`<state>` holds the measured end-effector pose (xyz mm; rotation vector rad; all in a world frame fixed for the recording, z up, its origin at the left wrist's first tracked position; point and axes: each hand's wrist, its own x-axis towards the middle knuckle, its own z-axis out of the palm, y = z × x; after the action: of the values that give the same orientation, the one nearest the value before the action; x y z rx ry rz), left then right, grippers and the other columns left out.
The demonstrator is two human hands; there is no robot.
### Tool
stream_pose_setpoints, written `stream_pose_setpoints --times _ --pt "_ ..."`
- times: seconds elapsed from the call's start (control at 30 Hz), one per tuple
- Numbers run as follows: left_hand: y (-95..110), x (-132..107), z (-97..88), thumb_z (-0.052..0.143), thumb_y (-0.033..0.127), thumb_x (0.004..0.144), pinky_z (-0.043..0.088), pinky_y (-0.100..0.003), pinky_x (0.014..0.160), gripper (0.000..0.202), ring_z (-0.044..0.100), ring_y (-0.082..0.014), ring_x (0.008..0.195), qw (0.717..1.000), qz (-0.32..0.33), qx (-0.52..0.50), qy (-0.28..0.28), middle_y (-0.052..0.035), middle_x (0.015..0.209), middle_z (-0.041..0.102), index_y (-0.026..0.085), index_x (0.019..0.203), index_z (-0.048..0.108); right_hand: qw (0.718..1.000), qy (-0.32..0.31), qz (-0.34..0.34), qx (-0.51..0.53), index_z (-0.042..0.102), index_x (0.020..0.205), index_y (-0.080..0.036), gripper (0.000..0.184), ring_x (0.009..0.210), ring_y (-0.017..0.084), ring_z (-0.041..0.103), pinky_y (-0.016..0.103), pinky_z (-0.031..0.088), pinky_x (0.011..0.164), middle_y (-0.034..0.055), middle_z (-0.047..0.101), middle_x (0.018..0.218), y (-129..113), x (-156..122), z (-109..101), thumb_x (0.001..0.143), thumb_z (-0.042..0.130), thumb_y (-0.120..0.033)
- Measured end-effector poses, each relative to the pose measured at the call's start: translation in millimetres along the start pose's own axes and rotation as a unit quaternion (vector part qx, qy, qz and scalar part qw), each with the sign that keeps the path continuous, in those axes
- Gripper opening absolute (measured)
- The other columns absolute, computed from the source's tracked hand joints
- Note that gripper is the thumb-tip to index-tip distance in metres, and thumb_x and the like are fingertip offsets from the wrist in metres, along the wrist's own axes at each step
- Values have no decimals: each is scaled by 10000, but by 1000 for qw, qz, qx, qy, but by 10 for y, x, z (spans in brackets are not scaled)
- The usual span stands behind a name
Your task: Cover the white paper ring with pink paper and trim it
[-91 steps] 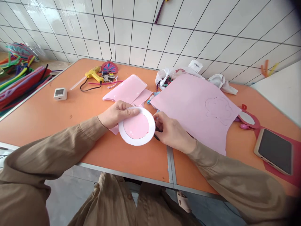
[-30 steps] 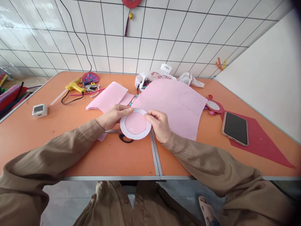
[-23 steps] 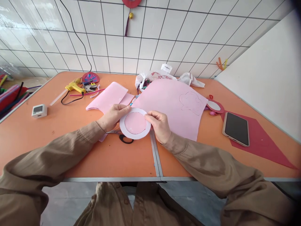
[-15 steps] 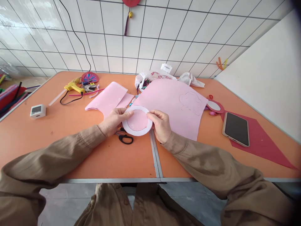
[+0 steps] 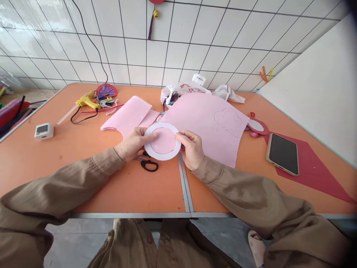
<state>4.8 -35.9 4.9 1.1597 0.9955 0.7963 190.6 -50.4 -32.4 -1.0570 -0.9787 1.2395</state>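
Note:
Between my hands, above the orange table [image 5: 92, 186], is a white paper ring [image 5: 167, 155] with a pink paper disc [image 5: 164, 140] showing in its middle. My left hand [image 5: 135, 143] pinches the ring's left side, its thumb lying over the pink disc. My right hand [image 5: 192, 148] grips the right edge between thumb and fingers. Below the ring lie black-handled scissors [image 5: 150, 166], their blades partly hidden. Just behind, a large pink sheet [image 5: 200, 123] bears a drawn cloud-like outline. A folded pink sheet [image 5: 128, 113] rests to the left.
At the left are a yellow glue gun [image 5: 87, 100], keys [image 5: 106, 103] and a small white device [image 5: 44, 131]. A phone [image 5: 283, 153] lies on red paper [image 5: 318, 163] at the right. A plastic bag [image 5: 189, 88] sits by the tiled wall.
My view has shifted slightly, and a slippered foot now shows below the table at the right. Both hands keep their hold on the paper ring, which has hardly moved.

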Motion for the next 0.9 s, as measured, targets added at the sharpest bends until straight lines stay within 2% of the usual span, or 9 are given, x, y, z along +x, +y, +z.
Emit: stream_pose_setpoints --times 0.07,0.13,0.17,0.23,0.3,0.37,0.53,0.7,0.9 --pt "170 39 -155 694 673 684 528 -301 537 554 640 -193 587 995 36 90 -29 -78 641 670 120 720 678 1000 -8 14 19 551 565 -174 230 470 69 367 220 260 439 -62 415 494 20 -3 0 663 683 -334" --pt "347 115 -378 541 651 809 557 -363 689 558 690 -267 825 968 75 237 46 -137 889 731 124 883 711 999 -21 20 30 554 556 -169 231 493 72 381 224 281 468 -56 434 508 47 -5 3 653 690 -329" --pt "416 163 -500 553 588 816 546 -382 752 496 681 -289 907 923 83 352 130 -144 955 729 129 913 714 999 -31 20 30 552 549 -167 236 501 73 380 225 283 479 -54 435 513 62 -6 5 653 692 -327" --pt "483 269 -726 597 509 770 498 -463 858 431 627 -370 1059 774 43 576 261 -159 1067 705 143 960 722 998 -52 13 20 546 541 -163 252 508 72 370 230 272 491 -53 427 515 90 -8 7 667 691 -325" --pt "453 368 -888 543 513 793 476 -507 874 491 596 -413 1116 705 -39 661 252 -171 1138 685 165 1106 694 998 -69 4 6 549 547 -161 256 515 74 361 236 264 504 -53 421 518 110 -11 5 690 685 -325" --pt "367 447 -961 580 552 751 469 -495 887 631 579 -423 1148 687 -73 690 218 -185 1213 655 174 1254 624 997 -79 -4 -3 555 558 -159 253 529 76 361 240 268 523 -51 425 529 118 -17 1 709 679 -321" --pt "273 547 -861 624 438 705 474 -421 849 632 588 -387 1137 667 -30 708 229 -148 1225 649 219 1297 596 996 -87 -12 -15 555 558 -158 249 551 78 363 245 277 547 -48 432 547 111 -30 -6 718 677 -305" --pt "559 647 -800 580 308 725 468 -421 803 482 618 -378 1063 681 42 683 262 -115 1111 690 235 1195 658 995 -94 -6 -18 556 566 -164 257 538 80 360 246 278 533 -49 431 540 122 -16 -13 728 674 -326" --pt "846 890 -1030 582 292 763 450 -384 885 415 577 -324 1117 694 58 617 368 -103 1145 664 194 1162 639 995 -98 -7 -35 544 569 -169 263 530 80 351 243 264 512 -52 409 537 124 -12 -19 731 666 -337"
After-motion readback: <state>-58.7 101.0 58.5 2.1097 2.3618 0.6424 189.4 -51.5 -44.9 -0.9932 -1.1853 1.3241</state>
